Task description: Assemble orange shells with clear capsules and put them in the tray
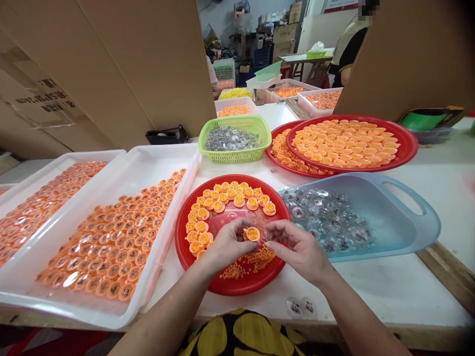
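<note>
Directly ahead, above the red tray [237, 289], the grip of my left hand [224, 244] was clamped on a small orange cup [253, 234], mouth upward. My right hand [300, 247] lay just right of it; whether its grip pinched anything, I could not tell.

Both forearms enter bare from the lower edge and converge toward the centre. Left hand [227, 245]: palm down, fingers curled, thumb and forefinger pinched at the tips. Right hand [298, 248]: back uppermost, fingers bent inward, tips drawn together, near the other hand's fingertips.
</note>
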`<state>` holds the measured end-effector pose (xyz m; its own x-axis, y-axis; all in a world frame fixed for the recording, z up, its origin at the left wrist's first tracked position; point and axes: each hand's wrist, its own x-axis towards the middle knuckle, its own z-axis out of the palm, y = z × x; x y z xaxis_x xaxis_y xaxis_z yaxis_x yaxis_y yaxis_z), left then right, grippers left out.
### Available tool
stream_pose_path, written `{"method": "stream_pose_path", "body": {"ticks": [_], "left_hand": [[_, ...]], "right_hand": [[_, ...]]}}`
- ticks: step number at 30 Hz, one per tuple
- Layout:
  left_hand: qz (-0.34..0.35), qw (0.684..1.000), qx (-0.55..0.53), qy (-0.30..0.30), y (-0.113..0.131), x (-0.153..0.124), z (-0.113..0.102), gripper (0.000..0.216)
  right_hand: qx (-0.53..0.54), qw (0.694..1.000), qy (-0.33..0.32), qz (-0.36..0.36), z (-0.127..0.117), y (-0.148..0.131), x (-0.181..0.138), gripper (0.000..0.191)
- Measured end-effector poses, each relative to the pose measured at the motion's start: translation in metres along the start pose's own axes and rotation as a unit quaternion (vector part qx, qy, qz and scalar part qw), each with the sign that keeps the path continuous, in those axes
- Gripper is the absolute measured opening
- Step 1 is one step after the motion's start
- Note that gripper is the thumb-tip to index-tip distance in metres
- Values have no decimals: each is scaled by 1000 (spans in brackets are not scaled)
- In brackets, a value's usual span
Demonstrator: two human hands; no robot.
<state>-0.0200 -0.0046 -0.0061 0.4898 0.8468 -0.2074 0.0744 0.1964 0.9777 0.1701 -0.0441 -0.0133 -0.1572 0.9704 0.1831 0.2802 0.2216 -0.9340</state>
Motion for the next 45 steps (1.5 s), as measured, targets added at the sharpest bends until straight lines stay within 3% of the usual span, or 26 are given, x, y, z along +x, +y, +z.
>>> {"method": "stream_pose_path", "body": {"ticks": [5, 12, 18, 26, 33, 45], "left_hand": [[-40, 986, -156, -44, 4, -7, 5, 36], [-47, 975, -218, -12, -11, -4, 7, 32], [-34, 976, -214, -5, -23, -2, 10, 38], [-29, 967, -253, 4, -25, -3, 9, 33], [-27, 962, -271, -1, -25, -4, 7, 37], [-34, 968, -249, 6, -26, -4, 6, 44]], "right_hand": [[-31, 999, -2, -41, 0, -7, 0, 21], [-204, 967, -25, -149, 3, -20, 7, 30], [-236, 965, -37, -106, 8, -21, 10, 24], [-246, 966, -41, -71, 14, -23, 7, 31], [-222, 971, 21, -84, 21, -21, 5, 20], [-201, 976, 2, -84, 11, -19, 3, 21]]}}
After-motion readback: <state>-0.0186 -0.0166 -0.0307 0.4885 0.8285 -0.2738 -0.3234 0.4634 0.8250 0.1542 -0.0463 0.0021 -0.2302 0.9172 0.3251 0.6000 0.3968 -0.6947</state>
